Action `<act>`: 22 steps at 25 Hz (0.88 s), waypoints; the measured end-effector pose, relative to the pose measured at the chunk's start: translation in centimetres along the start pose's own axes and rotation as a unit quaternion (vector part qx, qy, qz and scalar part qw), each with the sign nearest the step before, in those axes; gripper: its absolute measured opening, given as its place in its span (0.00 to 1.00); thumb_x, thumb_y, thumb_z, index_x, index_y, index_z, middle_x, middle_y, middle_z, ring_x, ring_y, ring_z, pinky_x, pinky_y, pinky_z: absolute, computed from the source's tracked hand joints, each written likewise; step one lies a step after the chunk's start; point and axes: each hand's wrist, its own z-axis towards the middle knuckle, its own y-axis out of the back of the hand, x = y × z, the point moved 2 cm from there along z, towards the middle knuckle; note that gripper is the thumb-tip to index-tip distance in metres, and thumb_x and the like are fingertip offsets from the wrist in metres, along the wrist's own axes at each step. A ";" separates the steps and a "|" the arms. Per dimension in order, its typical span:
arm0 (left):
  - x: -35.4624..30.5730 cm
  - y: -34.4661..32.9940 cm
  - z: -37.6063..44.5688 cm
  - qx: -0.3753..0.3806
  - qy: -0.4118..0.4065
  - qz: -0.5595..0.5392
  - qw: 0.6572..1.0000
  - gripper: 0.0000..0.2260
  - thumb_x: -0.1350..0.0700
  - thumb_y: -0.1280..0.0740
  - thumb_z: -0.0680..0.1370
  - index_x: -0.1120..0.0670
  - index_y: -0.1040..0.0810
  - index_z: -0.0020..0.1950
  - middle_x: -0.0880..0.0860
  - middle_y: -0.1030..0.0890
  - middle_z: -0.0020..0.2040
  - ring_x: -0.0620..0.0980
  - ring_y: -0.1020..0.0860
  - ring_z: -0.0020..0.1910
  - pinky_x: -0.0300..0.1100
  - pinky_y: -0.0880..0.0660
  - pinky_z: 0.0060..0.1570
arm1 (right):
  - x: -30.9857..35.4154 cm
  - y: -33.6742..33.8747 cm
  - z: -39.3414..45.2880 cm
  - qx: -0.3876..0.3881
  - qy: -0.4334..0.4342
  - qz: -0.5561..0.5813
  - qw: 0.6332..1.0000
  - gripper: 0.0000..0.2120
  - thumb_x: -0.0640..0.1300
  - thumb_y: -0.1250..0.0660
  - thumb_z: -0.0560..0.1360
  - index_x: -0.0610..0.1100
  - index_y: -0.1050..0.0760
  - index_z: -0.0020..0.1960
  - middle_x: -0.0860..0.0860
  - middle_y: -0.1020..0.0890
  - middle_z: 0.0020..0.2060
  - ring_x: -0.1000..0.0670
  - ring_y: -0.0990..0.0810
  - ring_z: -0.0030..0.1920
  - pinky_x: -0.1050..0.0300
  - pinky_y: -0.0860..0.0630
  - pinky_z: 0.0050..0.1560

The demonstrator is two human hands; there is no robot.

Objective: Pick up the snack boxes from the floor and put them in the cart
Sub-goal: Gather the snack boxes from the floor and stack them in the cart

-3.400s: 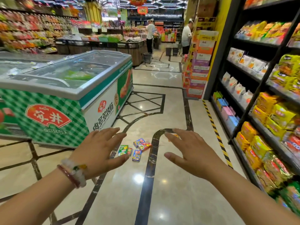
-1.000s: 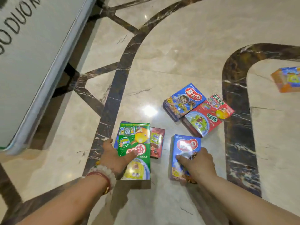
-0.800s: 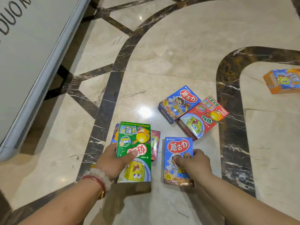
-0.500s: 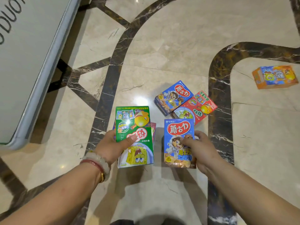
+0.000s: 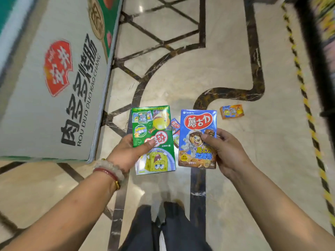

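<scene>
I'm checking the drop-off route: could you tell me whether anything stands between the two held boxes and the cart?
That cannot be judged: no cart is in view. The left hand grips the green box, the right hand the blue box, both lifted off the floor.

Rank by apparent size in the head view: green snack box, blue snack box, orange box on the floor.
1. Green snack box, in the left hand.
2. Blue snack box, in the right hand, slightly smaller.
3. Orange box, smallest-looking, but it lies farther away, so true size is unsure.

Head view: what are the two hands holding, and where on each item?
Left hand grips the green snack box at its left edge, thumb across the front. Right hand grips the blue snack box at its right edge.
</scene>
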 end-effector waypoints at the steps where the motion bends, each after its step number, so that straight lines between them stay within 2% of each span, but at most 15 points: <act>1: -2.8 -0.6 -2.8 0.010 -0.011 0.001 1.000 0.06 0.59 0.30 0.71 0.54 0.20 0.48 0.49 0.15 0.40 0.46 0.17 0.38 0.41 0.19 0.44 | 2.4 0.1 -2.9 0.006 0.003 0.009 1.000 0.08 0.34 0.31 0.73 0.39 0.23 0.51 0.47 0.14 0.39 0.49 0.15 0.37 0.57 0.20 0.33; 4: -8.4 -2.0 -9.8 0.022 -0.038 -0.001 0.999 0.22 0.55 0.23 0.64 0.58 0.21 0.55 0.56 0.15 0.47 0.54 0.17 0.45 0.49 0.20 0.49 | 7.5 0.6 -9.9 0.007 0.022 0.024 0.999 0.10 0.34 0.30 0.72 0.38 0.23 0.53 0.44 0.15 0.43 0.47 0.15 0.39 0.55 0.19 0.36; 5: -9.9 -2.3 -11.7 0.021 -0.040 -0.004 0.999 0.22 0.55 0.24 0.65 0.59 0.21 0.56 0.57 0.16 0.48 0.55 0.17 0.45 0.50 0.21 0.50 | 8.8 0.6 -11.8 0.008 0.031 0.033 0.999 0.11 0.34 0.30 0.72 0.38 0.23 0.54 0.44 0.15 0.44 0.46 0.15 0.40 0.54 0.19 0.37; 8: -13.4 -2.4 -16.6 0.027 -0.063 0.002 0.998 0.12 0.58 0.26 0.71 0.58 0.21 0.52 0.56 0.15 0.44 0.51 0.17 0.39 0.43 0.20 0.43 | 12.2 0.7 -17.5 0.016 0.051 0.061 0.997 0.09 0.34 0.31 0.73 0.38 0.23 0.53 0.44 0.15 0.41 0.46 0.15 0.37 0.55 0.20 0.33; 10: -14.7 -2.0 -18.8 0.049 -0.084 0.031 0.995 0.22 0.50 0.21 0.63 0.58 0.21 0.53 0.60 0.16 0.47 0.56 0.18 0.44 0.50 0.23 0.50 | 13.4 1.2 -20.6 0.006 0.076 0.071 0.995 0.09 0.34 0.31 0.72 0.37 0.23 0.52 0.43 0.15 0.40 0.47 0.16 0.35 0.55 0.20 0.32; 12: -15.7 -1.5 -20.9 0.077 -0.086 0.029 0.993 0.29 0.49 0.21 0.58 0.59 0.21 0.56 0.59 0.16 0.48 0.59 0.18 0.47 0.55 0.23 0.52 | 13.7 1.5 -23.8 -0.004 0.100 0.075 0.992 0.11 0.35 0.31 0.72 0.36 0.23 0.54 0.41 0.15 0.43 0.45 0.16 0.37 0.52 0.18 0.35; 13: -16.2 -1.1 -21.9 0.093 -0.090 0.028 0.991 0.28 0.52 0.21 0.60 0.59 0.22 0.57 0.58 0.15 0.47 0.57 0.17 0.44 0.52 0.20 0.49 | 13.6 1.5 -25.5 -0.014 0.112 0.081 0.990 0.12 0.35 0.31 0.72 0.35 0.24 0.55 0.40 0.15 0.44 0.44 0.16 0.38 0.50 0.17 0.38; 15: -17.1 -0.6 -23.7 0.130 -0.097 0.032 0.986 0.17 0.59 0.24 0.67 0.60 0.22 0.54 0.57 0.15 0.44 0.52 0.16 0.38 0.46 0.19 0.42 | 12.9 1.2 -28.5 -0.036 0.126 0.098 0.987 0.12 0.36 0.31 0.73 0.34 0.24 0.56 0.39 0.16 0.45 0.43 0.16 0.39 0.48 0.17 0.40; 17: -17.6 -0.4 -25.7 0.155 -0.096 0.042 0.982 0.07 0.61 0.30 0.72 0.59 0.22 0.49 0.56 0.15 0.41 0.51 0.17 0.34 0.44 0.19 0.36 | 11.8 0.7 -31.4 -0.057 0.128 0.122 0.983 0.11 0.36 0.32 0.73 0.35 0.24 0.55 0.39 0.15 0.44 0.44 0.15 0.38 0.49 0.17 0.38; 18: -17.8 -0.2 -26.7 0.168 -0.096 0.049 0.980 0.06 0.62 0.31 0.73 0.59 0.22 0.49 0.56 0.15 0.39 0.51 0.17 0.33 0.43 0.19 0.34 | 11.1 0.5 -33.1 -0.069 0.134 0.134 0.979 0.09 0.35 0.32 0.74 0.36 0.23 0.54 0.40 0.15 0.42 0.44 0.15 0.37 0.50 0.18 0.36; 20: -18.1 -0.3 -28.2 0.188 -0.096 0.071 0.975 0.08 0.61 0.30 0.72 0.60 0.22 0.50 0.57 0.15 0.39 0.51 0.17 0.33 0.42 0.19 0.32 | 9.9 0.4 -35.9 -0.096 0.141 0.165 0.971 0.07 0.34 0.32 0.73 0.36 0.23 0.52 0.41 0.15 0.39 0.46 0.15 0.34 0.52 0.18 0.32; 22: -18.0 -0.7 -29.4 0.223 -0.095 0.093 0.966 0.17 0.59 0.25 0.67 0.61 0.21 0.53 0.58 0.15 0.43 0.53 0.16 0.36 0.45 0.19 0.38 | 8.5 0.7 -38.4 -0.118 0.140 0.195 0.963 0.07 0.34 0.32 0.73 0.36 0.23 0.50 0.42 0.15 0.38 0.46 0.16 0.33 0.53 0.19 0.30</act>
